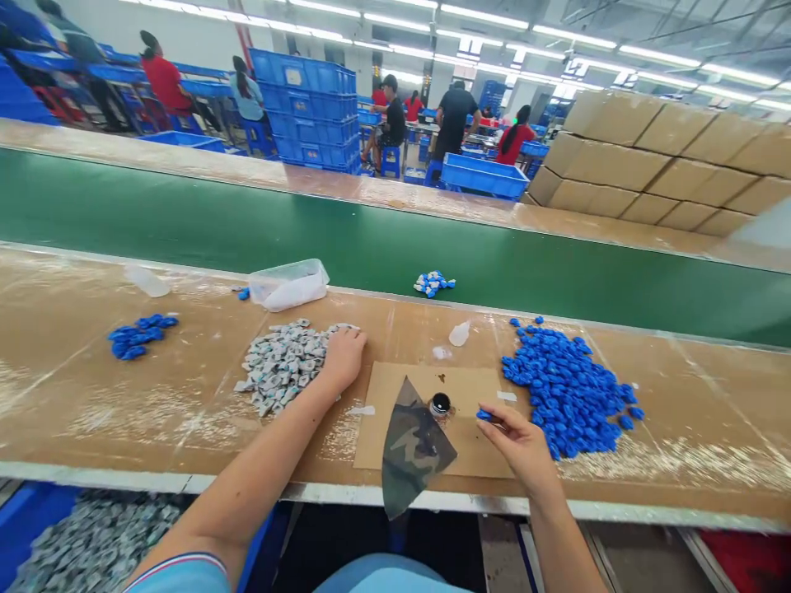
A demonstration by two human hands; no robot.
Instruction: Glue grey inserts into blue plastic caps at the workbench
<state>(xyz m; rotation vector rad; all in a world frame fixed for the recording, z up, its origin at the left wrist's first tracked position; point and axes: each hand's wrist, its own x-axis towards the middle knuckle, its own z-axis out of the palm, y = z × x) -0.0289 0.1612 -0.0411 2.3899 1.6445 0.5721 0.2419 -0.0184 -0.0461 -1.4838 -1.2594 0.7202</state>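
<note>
My left hand [344, 358] rests at the right edge of a pile of small grey-white pieces [287, 366]; its fingertips are bent down at the pile and what they hold, if anything, is hidden. Between the thumb and fingers of my right hand [516, 441] is a small blue piece [484, 415], held above a cardboard sheet [482, 383]. A small round black-topped jar [440, 403] stands on that sheet, beside a camouflage cloth piece [413, 449]. To the right lies a large heap of blue pieces [568, 391].
Behind the table [210, 329] runs a green belt [371, 239] bearing a small blue-and-white cluster [433, 284]. A clear plastic tray [290, 285], small bottle [460, 333] and small blue pile [141, 336] lie on the table. Crates, cartons and people are beyond.
</note>
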